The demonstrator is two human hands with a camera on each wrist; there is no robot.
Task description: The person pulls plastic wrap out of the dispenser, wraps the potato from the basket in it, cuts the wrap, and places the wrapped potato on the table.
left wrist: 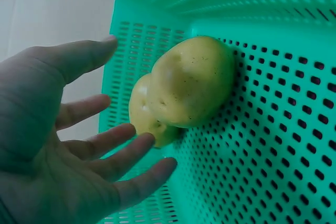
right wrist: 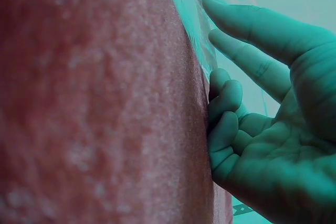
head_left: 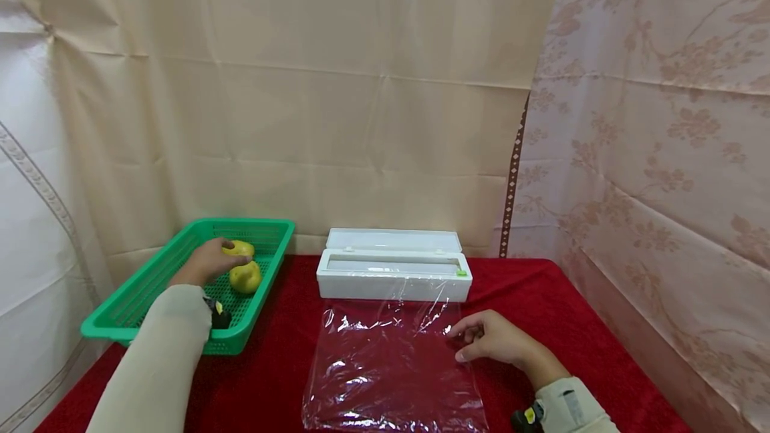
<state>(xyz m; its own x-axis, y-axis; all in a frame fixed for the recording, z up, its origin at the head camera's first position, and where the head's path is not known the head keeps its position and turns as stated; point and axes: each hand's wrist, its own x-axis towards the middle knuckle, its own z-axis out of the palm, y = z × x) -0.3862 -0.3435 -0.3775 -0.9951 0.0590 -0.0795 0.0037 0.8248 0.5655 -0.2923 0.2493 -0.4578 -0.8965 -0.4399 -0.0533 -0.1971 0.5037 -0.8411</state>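
My left hand [head_left: 210, 260] reaches over the green basket [head_left: 263, 293] at the left, fingers spread and holding nothing. Two yellow potatoes lie together in it. In the left wrist view the larger-looking potato [left wrist: 197, 82] overlaps the other potato [left wrist: 140, 106], with my fingertips close to them. My right hand [head_left: 496, 339] is low at the right edge of a sheet of clear cling film [head_left: 391, 373], its thumb and forefinger extended and the other fingers loosely bent, with nothing gripped. The film runs out from a white dispenser box [head_left: 391, 289] onto the table.
The dispenser's lid [head_left: 394, 240] stands raised at the back, and a small green slider [head_left: 461, 272] sits at its right end. A red cloth [head_left: 523, 286] covers the table. Beige curtain [head_left: 361, 119] hangs behind, with flowered curtain [head_left: 674, 152] along the right.
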